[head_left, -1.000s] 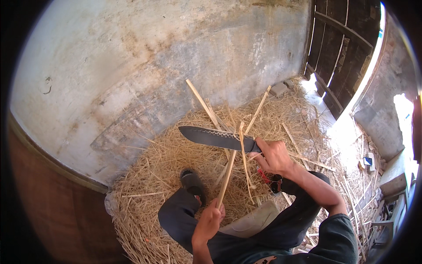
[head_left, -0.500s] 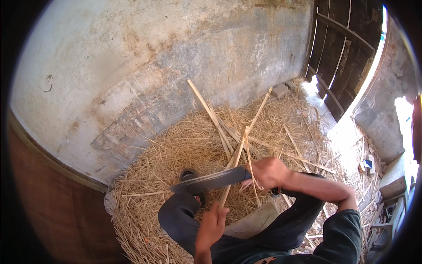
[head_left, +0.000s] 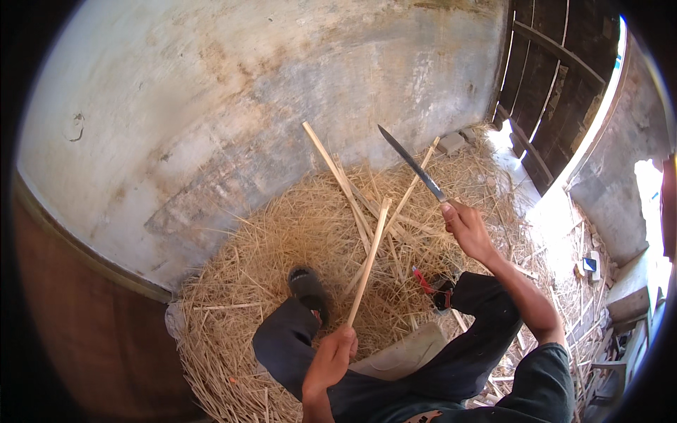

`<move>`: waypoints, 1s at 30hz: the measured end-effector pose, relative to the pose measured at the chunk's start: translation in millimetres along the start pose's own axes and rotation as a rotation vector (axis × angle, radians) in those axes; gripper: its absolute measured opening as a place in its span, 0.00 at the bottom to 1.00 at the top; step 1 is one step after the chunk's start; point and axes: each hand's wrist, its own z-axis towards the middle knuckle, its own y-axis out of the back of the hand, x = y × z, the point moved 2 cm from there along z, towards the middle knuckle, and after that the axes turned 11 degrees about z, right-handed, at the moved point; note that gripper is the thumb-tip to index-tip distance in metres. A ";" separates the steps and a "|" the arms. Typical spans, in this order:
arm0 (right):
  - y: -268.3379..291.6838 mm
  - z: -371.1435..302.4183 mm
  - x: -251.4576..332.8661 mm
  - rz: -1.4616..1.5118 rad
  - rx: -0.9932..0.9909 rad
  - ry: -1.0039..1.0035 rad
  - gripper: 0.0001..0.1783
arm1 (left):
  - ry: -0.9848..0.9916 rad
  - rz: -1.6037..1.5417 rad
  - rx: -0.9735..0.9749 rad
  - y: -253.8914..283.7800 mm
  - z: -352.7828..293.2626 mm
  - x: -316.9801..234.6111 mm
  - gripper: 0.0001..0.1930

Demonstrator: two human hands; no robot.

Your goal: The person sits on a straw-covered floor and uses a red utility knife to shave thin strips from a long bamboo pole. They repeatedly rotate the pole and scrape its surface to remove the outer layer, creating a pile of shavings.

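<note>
Knife (head_left: 413, 163) angles well clear of the stick (head_left: 369, 261), open room between.

Our right fingers (head_left: 457, 217) hide the handle of the knife (head_left: 412, 162); our left fingers (head_left: 344, 340) cover the near end of the pale strip (head_left: 369, 262).

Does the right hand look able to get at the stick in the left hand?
Probably yes, though only with the knife: the right hand grips it, apart from the stick, and nothing seems to stand between them.
</note>
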 end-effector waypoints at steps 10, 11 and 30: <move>-24.7 -38.4 60.1 -0.344 0.183 0.622 0.27 | 0.088 -0.170 0.101 -2.8 4.5 -10.5 0.30; -28.1 -38.8 63.2 -0.343 0.177 0.648 0.28 | 0.099 -0.211 0.125 -2.4 3.8 -11.8 0.31; 74.6 63.2 -38.7 -0.161 -0.282 -0.072 0.40 | 0.216 -0.178 0.066 21.6 -31.7 3.5 0.28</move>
